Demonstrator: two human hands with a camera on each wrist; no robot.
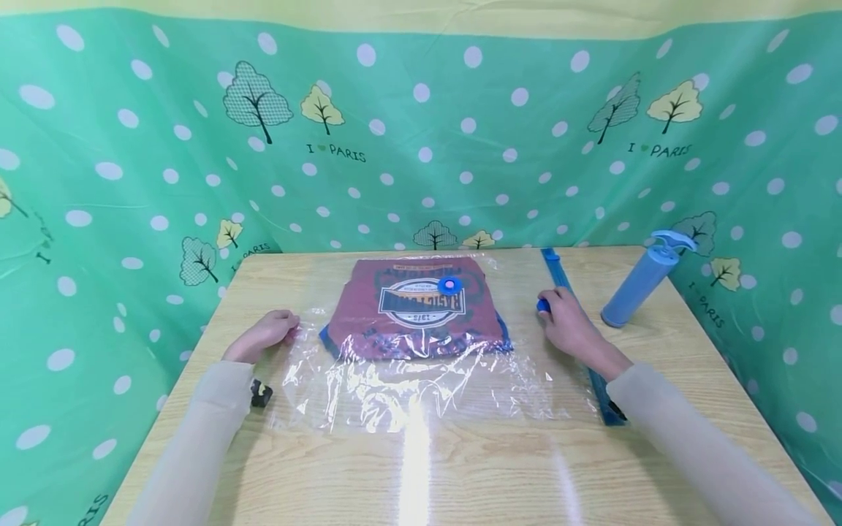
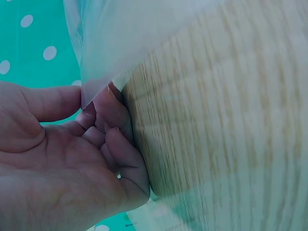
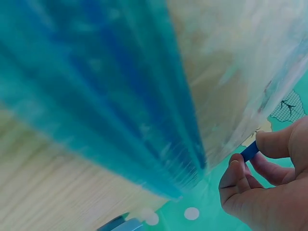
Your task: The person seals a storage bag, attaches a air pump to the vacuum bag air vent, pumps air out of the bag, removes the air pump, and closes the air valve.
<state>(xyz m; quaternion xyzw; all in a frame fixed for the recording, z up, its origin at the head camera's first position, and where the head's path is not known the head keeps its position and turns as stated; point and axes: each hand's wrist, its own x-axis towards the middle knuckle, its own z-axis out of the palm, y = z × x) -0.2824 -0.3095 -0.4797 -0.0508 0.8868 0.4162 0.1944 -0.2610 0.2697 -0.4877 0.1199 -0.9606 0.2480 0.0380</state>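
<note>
A clear plastic vacuum bag (image 1: 368, 398) lies flat on the table with a folded maroon shirt (image 1: 355, 296) inside. On its upper face, over the shirt, sits a round blue valve (image 1: 450, 286) with a pinkish centre. My left hand (image 1: 266, 334) pinches the bag's left edge; the left wrist view shows the film (image 2: 96, 91) between thumb and fingers. At the right, my right hand (image 1: 571, 327) holds a small blue cap (image 3: 249, 151) between thumb and fingertips, just left of the bag's blue zip strip (image 1: 558, 269).
A blue hand pump (image 1: 636, 288) stands at the table's right, beyond my right hand. Green dotted cloth (image 1: 395, 161) hangs behind and at both sides of the wooden table (image 1: 329, 475). A black object (image 1: 261, 394) is by my left wrist.
</note>
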